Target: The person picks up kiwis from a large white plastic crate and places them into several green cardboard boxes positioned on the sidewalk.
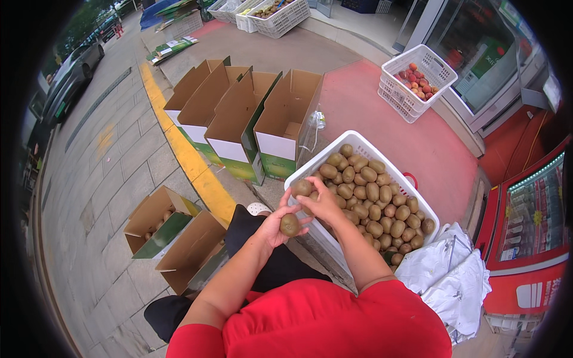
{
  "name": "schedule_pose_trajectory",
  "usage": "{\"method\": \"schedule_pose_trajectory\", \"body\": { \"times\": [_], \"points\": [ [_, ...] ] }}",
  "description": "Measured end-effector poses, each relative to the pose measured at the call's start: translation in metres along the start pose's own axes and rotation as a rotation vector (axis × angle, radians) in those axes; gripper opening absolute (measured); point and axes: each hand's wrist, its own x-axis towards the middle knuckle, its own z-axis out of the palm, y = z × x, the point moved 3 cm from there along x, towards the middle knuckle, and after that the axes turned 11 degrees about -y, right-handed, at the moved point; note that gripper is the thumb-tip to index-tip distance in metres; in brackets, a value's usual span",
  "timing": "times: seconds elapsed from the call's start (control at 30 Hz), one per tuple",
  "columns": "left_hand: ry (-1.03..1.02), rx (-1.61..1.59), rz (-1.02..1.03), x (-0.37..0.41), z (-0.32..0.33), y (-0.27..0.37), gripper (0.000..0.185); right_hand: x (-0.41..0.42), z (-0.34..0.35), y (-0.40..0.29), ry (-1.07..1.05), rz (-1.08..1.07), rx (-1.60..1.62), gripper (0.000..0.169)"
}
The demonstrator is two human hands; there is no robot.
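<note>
A brown kiwifruit (289, 225) rests in the palm of my left hand (272, 223), which is turned up with its fingers curled around it. A second kiwifruit (301, 188) sits at the fingertips, between my left fingers and my right index finger; which hand bears it I cannot tell. My right hand (326, 203) has its fingers around another kiwifruit, partly hidden by the hand. Both hands are over the near left edge of a white plastic crate (425, 200) heaped with kiwifruit (372, 191).
Several open cardboard boxes (288, 100) stand beyond the crate. Two more open boxes, one a green-sided box (163, 237) with kiwifruit inside, are at my left. A white plastic sheet (443, 273) lies against the crate. A peach crate (405, 96), a yellow kerb (183, 150) and a red display fridge (528, 215) surround me.
</note>
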Motion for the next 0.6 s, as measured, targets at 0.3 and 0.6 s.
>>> {"method": "schedule_pose_trajectory", "body": {
  "times": [0.3, 0.6],
  "points": [
    [-0.192, -0.421, 0.163, -0.011, 0.012, 0.018, 0.050, -0.010, -0.031, -0.040, 0.007, -0.035, 0.298, 0.026],
    [-0.198, -0.363, 0.177, -0.015, 0.017, 0.019, 0.050, 0.062, -0.041, 0.077, 0.288, 0.144, -0.875, 0.049]
  ]
}}
